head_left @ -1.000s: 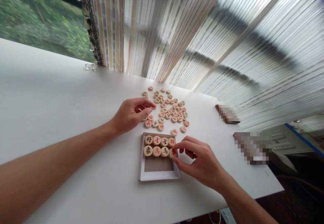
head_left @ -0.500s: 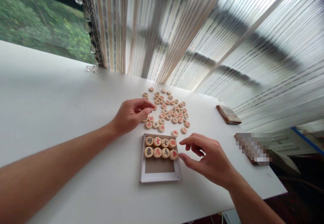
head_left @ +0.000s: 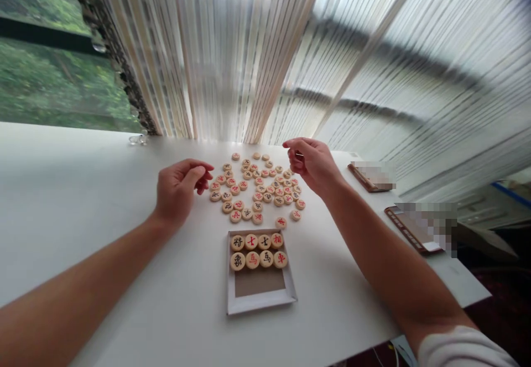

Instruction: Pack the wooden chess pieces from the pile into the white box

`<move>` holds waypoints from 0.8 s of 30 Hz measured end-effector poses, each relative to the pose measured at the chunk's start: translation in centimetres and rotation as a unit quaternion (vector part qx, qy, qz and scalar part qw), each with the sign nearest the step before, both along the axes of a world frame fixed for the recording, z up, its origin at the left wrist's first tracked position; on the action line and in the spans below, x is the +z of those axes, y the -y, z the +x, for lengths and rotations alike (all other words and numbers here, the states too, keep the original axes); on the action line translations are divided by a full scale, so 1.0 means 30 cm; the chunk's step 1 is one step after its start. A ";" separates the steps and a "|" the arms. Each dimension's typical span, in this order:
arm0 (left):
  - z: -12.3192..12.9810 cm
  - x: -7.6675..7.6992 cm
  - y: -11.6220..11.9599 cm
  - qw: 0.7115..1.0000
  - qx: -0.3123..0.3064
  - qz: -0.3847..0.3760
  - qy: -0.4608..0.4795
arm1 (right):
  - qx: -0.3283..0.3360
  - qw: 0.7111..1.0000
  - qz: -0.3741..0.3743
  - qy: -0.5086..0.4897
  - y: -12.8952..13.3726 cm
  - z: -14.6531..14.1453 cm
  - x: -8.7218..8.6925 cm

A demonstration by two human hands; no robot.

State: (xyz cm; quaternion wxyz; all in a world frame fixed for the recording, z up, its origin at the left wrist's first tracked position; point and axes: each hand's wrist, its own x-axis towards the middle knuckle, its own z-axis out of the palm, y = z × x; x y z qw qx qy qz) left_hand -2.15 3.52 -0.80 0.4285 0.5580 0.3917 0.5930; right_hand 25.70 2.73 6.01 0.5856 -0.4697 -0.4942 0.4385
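Over the left side of the scattered xiangqi pieces (head_left: 235, 190) is my left hand (head_left: 178, 190), its fingers loosely bent and apart, with no piece visible in them. My right hand (head_left: 313, 162) hovers above the far right of the pieces, index finger stretched out and the other fingers curled; nothing shows in it. The round wooden pieces carry red or black characters. Nearer to me lies a shallow white box (head_left: 263, 305) with a brown bottom. Two rows of pieces (head_left: 253, 260) fill its far part, and its near part shows bare bottom.
All this is on a white table (head_left: 136, 278). Two brown-edged, book-like things (head_left: 369, 182) lie at the right, partly pixelated. A string curtain (head_left: 232, 63) hangs behind the table, and a small clear glass-like object (head_left: 138, 139) sits at the far left.
My right hand has moved from beside the box up to the far right of the pieces. My left hand has drawn back leftward from the pieces. The view has tilted and shifted.
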 end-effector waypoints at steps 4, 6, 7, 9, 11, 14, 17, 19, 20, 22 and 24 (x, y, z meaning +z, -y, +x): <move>0.013 -0.006 0.019 0.998 -0.009 0.012 -0.060 | 0.102 0.989 -0.076 0.075 -0.006 0.005 -0.049; 0.021 -0.005 0.030 0.996 -0.009 0.026 -0.086 | 0.159 0.966 -0.114 0.168 -0.004 0.016 -0.058; 0.023 -0.004 0.033 0.995 -0.009 0.031 -0.096 | 0.170 0.955 -0.124 0.208 -0.005 0.022 -0.059; 0.026 -0.003 0.033 0.994 -0.012 0.026 -0.109 | 0.161 0.947 -0.127 0.248 -0.008 0.032 -0.057; 0.025 -0.004 0.027 0.992 -0.020 0.005 -0.121 | 0.150 0.946 -0.125 0.261 -0.010 0.037 -0.052; 0.023 -0.007 0.018 0.991 -0.025 -0.021 -0.130 | 0.156 0.932 -0.125 0.301 -0.009 0.042 -0.042; 0.022 -0.007 0.014 0.991 -0.025 -0.034 -0.124 | 0.159 0.914 -0.116 0.354 -0.005 0.054 -0.032; 0.021 -0.005 0.015 0.991 -0.024 -0.039 -0.124 | 0.137 0.911 -0.106 0.375 -0.006 0.068 -0.025; 0.020 -0.003 0.015 0.991 -0.024 -0.041 -0.123 | 0.118 0.910 -0.100 0.385 -0.008 0.077 -0.022; 0.017 -0.001 0.017 0.992 -0.020 -0.045 -0.120 | 0.081 0.906 -0.091 0.406 -0.014 0.097 -0.013; 0.015 -0.001 0.017 0.991 -0.020 -0.050 -0.120 | 0.060 0.898 -0.090 0.426 -0.019 0.115 -0.003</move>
